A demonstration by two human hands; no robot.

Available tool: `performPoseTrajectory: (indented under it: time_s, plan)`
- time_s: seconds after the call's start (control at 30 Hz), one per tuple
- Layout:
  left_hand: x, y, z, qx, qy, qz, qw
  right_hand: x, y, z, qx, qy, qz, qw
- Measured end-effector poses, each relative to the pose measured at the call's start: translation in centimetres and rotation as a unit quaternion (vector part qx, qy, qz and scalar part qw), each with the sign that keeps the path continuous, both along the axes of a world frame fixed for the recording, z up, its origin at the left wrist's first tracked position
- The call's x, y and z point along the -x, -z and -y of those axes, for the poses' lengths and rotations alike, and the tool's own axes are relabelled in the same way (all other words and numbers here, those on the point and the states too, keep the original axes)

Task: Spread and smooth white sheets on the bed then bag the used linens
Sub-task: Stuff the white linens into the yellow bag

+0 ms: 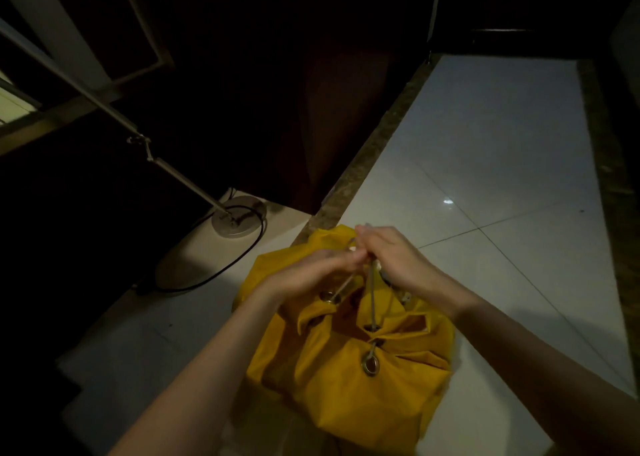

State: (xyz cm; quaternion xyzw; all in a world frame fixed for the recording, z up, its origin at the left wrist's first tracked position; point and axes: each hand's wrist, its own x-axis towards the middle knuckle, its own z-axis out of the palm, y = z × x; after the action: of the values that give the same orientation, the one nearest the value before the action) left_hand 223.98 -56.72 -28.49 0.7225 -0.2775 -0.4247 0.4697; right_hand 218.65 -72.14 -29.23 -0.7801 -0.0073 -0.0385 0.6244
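A yellow bag (349, 362) sits on the pale tiled floor (485, 164), near centre, its mouth gathered. A cord (372, 299) runs up from metal eyelets (370, 365) to both hands. The left hand (311, 275) and right hand (398, 261) meet above the bag, each pinching the cord. A lamp base (239, 216) stands far left.

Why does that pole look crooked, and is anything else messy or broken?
The floor lamp only seems tilted; the wide camera bends things. Its black cord loops loosely on the tile floor. Both hands, left hand and right hand, pull the drawstring of the yellow bag. Nothing looks spilled or broken.
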Motion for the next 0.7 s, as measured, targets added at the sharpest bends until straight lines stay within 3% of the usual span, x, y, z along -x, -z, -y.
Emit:
performPoseTrajectory:
  time_s: [0.1,0.27,0.33,0.4,0.47,0.53,0.6,0.7]
  plan:
    - [1.4,2.0,0.6,-0.063,0.055,0.076,0.994,-0.5,-0.4,1.4,0.025,-0.008,0.018,0.999]
    - [2.2,3.1,1.1,-0.005,-0.002,0.122,0.993,-0.7,-0.2,1.0,0.049,0.002,-0.021,0.999]
    - [1.6,3.6,0.8,0.008,-0.028,0.097,0.995,0.4,-0.7,2.1,0.097,-0.038,-0.068,0.992]
    - [1.4,4.0,0.5,0.012,-0.063,0.052,0.997,2.1,-0.9,3.8,0.183,-0.134,-0.145,0.963]
    - [1.3,4.3,0.5,0.022,-0.101,0.019,0.994,4.0,0.4,4.9,0.318,-0.213,-0.241,0.892]
    - [1.2,4.5,0.8,0.047,-0.133,-0.021,0.990,5.5,3.3,4.9,0.403,-0.224,-0.235,0.856]
    - [1.4,4.7,1.2,0.065,-0.156,-0.070,0.983,6.8,5.8,4.4,0.415,-0.167,-0.186,0.875]
    - [1.8,4.6,1.7,0.071,-0.202,-0.125,0.969,7.3,7.8,3.8,0.328,-0.077,-0.134,0.932]
